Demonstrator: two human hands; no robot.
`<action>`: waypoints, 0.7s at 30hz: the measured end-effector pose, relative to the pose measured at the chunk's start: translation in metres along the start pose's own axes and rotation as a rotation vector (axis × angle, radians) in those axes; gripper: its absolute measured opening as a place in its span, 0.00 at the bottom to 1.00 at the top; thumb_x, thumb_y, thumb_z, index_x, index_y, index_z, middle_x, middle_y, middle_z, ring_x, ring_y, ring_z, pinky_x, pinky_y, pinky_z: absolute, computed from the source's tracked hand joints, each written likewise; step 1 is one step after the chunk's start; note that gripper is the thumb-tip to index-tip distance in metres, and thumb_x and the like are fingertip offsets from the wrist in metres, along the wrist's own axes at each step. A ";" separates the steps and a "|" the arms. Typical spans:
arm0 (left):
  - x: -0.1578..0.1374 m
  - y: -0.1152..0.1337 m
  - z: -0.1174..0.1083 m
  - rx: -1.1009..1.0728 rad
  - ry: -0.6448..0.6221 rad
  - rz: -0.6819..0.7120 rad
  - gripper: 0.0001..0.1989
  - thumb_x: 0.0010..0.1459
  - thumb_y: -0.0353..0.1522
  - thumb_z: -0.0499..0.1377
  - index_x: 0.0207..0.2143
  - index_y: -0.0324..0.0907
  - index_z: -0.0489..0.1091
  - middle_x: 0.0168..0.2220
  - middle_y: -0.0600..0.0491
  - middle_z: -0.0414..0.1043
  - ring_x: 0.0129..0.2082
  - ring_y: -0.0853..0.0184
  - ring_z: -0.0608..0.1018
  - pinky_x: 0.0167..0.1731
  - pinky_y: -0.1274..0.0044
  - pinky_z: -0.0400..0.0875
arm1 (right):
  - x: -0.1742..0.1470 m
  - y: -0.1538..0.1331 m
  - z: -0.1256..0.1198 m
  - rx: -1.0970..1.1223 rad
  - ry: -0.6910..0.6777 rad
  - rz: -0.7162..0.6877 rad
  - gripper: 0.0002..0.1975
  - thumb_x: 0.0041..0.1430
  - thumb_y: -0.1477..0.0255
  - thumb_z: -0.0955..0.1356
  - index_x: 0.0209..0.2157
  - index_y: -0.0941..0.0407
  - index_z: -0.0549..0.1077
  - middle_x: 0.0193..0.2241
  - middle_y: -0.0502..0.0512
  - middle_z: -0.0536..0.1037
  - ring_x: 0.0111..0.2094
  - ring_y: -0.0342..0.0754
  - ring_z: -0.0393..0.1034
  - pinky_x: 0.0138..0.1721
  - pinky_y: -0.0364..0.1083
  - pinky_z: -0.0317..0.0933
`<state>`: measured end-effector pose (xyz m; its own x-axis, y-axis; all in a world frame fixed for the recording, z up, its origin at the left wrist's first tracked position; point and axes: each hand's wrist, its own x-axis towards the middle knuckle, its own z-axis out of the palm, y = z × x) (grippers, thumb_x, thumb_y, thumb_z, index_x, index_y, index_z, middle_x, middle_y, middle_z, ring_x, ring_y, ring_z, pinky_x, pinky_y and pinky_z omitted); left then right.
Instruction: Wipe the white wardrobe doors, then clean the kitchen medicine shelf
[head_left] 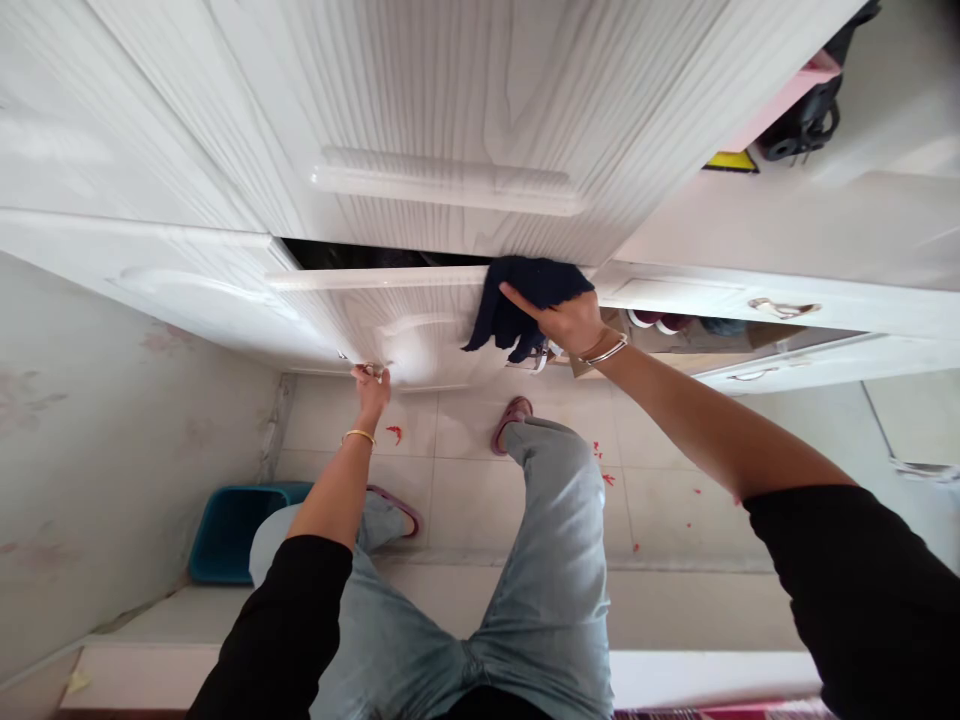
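Observation:
A white wood-grain cabinet door stands slightly open, with a dark gap along its top edge. My left hand is closed on the small metal door handle at the door's left side. Over the door's top right corner, my right hand holds a dark blue cloth against the edge. Its index finger stretches across the cloth, while the other fingers are mostly hidden.
Shoes lie in an open compartment right of the door, below a drawer with a metal handle. A teal bin stands at left by the wall. Red scraps are scattered over the tiled floor. A pink box is at upper right.

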<state>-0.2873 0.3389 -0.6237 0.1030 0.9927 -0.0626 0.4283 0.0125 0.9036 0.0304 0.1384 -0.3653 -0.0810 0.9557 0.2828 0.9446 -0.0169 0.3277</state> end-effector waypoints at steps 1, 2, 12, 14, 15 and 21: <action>0.001 0.001 0.001 0.001 0.001 -0.001 0.22 0.56 0.28 0.64 0.40 0.48 0.50 0.38 0.55 0.63 0.37 0.68 0.74 0.47 0.71 0.70 | 0.009 -0.008 -0.001 0.016 0.012 -0.005 0.30 0.72 0.72 0.57 0.73 0.49 0.54 0.41 0.59 0.82 0.46 0.52 0.75 0.52 0.52 0.68; 0.003 0.001 0.002 0.002 0.000 -0.002 0.22 0.55 0.27 0.65 0.41 0.47 0.51 0.38 0.55 0.63 0.38 0.68 0.74 0.48 0.71 0.70 | 0.018 -0.017 -0.003 0.032 0.018 -0.013 0.30 0.73 0.73 0.57 0.74 0.48 0.53 0.40 0.59 0.82 0.45 0.52 0.75 0.51 0.52 0.68; 0.015 0.007 0.007 -0.024 -0.090 -0.011 0.23 0.54 0.25 0.63 0.46 0.45 0.54 0.43 0.50 0.66 0.43 0.64 0.74 0.55 0.66 0.68 | 0.137 -0.130 -0.041 0.239 -0.152 -0.167 0.31 0.74 0.72 0.44 0.75 0.46 0.43 0.43 0.60 0.82 0.44 0.53 0.74 0.48 0.53 0.68; 0.019 0.009 0.008 -0.034 -0.106 -0.021 0.23 0.54 0.25 0.63 0.45 0.45 0.54 0.43 0.50 0.66 0.44 0.64 0.74 0.55 0.64 0.69 | 0.155 -0.148 -0.044 0.267 -0.161 -0.149 0.32 0.73 0.72 0.45 0.75 0.49 0.44 0.43 0.61 0.82 0.45 0.53 0.75 0.48 0.51 0.68; 0.020 0.009 0.008 -0.037 -0.112 -0.028 0.23 0.53 0.25 0.63 0.45 0.45 0.54 0.43 0.50 0.66 0.44 0.63 0.74 0.55 0.64 0.69 | 0.163 -0.155 -0.045 0.262 -0.163 -0.148 0.32 0.73 0.72 0.45 0.75 0.51 0.45 0.43 0.61 0.82 0.45 0.52 0.75 0.48 0.50 0.68; 0.022 0.015 0.004 -0.021 -0.142 -0.055 0.22 0.54 0.24 0.62 0.46 0.45 0.55 0.42 0.50 0.66 0.45 0.62 0.74 0.56 0.61 0.68 | 0.195 -0.186 -0.053 0.286 -0.103 -0.207 0.29 0.75 0.72 0.46 0.70 0.63 0.57 0.43 0.59 0.83 0.42 0.42 0.73 0.44 0.42 0.62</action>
<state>-0.2748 0.3608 -0.6132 0.2064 0.9635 -0.1705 0.4177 0.0708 0.9058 -0.1777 0.3119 -0.3229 -0.2610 0.9552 0.1395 0.9635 0.2487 0.0995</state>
